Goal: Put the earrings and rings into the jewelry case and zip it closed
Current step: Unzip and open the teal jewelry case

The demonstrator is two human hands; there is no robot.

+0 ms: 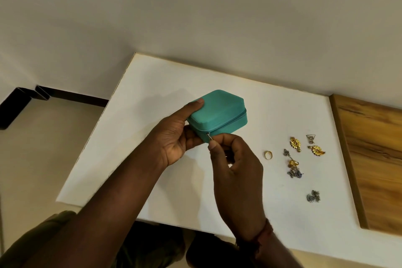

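Teal jewelry case [219, 113], closed, gripped by left hand [176, 137]; right hand [235, 163] pinches its zipper pull [208, 136].

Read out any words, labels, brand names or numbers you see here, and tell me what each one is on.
No readable text anywhere.
Teal jewelry case: plain lid and side, no logo or label showing.
Zipper pull, pinched by the right hand: too small to tell any marking.
Gold ring and earrings: too small to show stamps.
White table and wooden board: unmarked.
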